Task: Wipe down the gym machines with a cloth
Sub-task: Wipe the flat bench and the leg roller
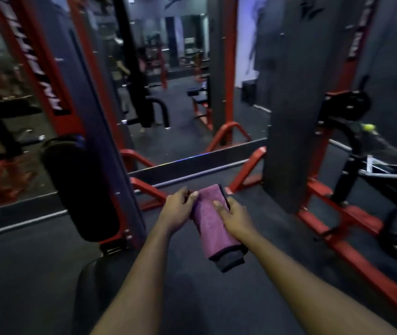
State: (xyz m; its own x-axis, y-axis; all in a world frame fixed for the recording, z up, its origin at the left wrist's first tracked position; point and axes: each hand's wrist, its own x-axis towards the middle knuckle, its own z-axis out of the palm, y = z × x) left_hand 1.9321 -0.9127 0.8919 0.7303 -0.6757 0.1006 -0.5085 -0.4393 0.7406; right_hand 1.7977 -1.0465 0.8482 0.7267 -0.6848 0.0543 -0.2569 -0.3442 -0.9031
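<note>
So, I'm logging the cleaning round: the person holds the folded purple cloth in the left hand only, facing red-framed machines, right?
Not only the left: the head view shows both the left hand and the right hand gripping the folded purple cloth, facing red-framed machines.

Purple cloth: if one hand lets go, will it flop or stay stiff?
Probably flop: the purple cloth is folded soft, its free end drooping past the right hand. Likely light, since the left hand holds it with fingertips. Its fuzzy surface probably grips, not slips.
</note>
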